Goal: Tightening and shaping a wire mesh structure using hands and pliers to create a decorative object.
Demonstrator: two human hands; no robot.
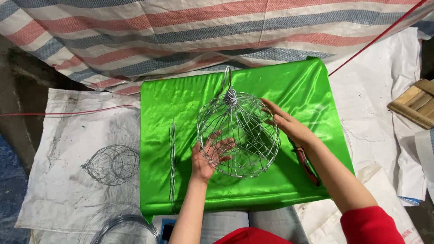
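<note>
A round wire cage frame [238, 133] with a twisted hook at its top lies on a shiny green satin cloth [298, 90]. My left hand [209, 156] reaches inside the frame from its lower left, palm up, fingers spread against the wires. My right hand [285, 122] rests flat on the frame's right side, fingers extended toward the top. A bundle of straight thin wires [172, 153] lies on the cloth to the left of the frame. Red-handled pliers [307, 165] lie on the cloth under my right forearm.
A second, smaller wire frame [111, 164] lies on a dirty white sack at the left. A coil of wire [124, 228] sits at the bottom left. A striped tarp [181, 31] covers the top. Wooden slats [416, 104] lie at the right edge.
</note>
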